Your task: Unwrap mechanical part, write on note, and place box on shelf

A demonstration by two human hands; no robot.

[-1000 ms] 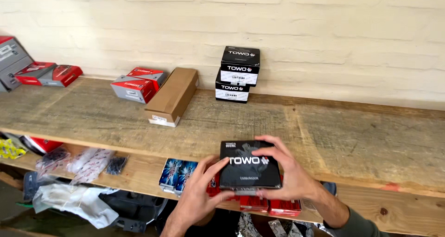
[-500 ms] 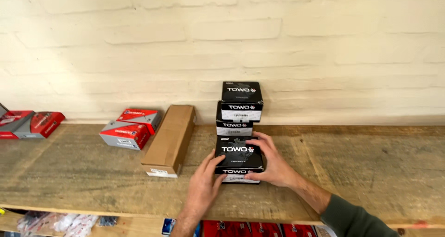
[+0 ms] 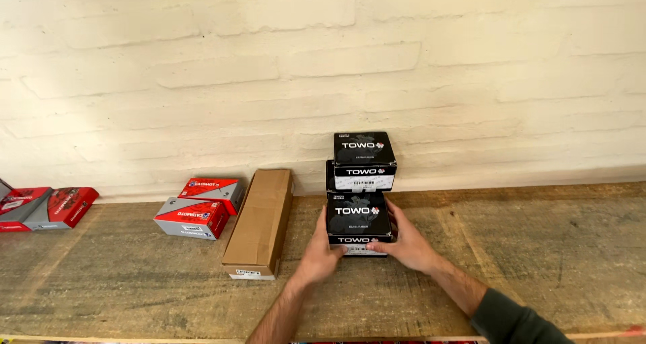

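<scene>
Both hands grasp one item. Left hand [image 3: 321, 250]: fingers spread along the left side of a black box [image 3: 358, 221], thumb at its lower front corner. Right hand [image 3: 405, 242]: cupped round the right side of the same box, fingertips at its lower front edge; a dark green sleeve [image 3: 515, 320] shows at the forearm.

Item held: black box, small cardboard carton, roughly square lid. Top face matt black with white lettering, a small red and white mark, and a faint grey picture beneath. Front face black above, with a white label strip along the bottom, partly hidden by the fingers. It rests on the table [image 3: 538, 250], flat and square to the wall, directly in front of a stack.

Stack [image 3: 362, 161]: two cartons of the same black kind, one on the other, against the wall; the upper one sits shifted slightly to the right. The held box touches or nearly touches the lower one; which cannot be told.

Table: rough, weathered wooden planks, grey-brown.

Also on the table:
- Long brown cardboard box [image 3: 261, 221], plain, lying lengthways just left of the left hand, small white label on its near end.
- Two red and grey boxes [image 3: 200, 206], left of the brown box, set close together at an angle.
- Two more red and grey cartons [image 3: 47, 206] at the far left edge.

Behind: brick wall [image 3: 323, 61], painted off-white.
</scene>
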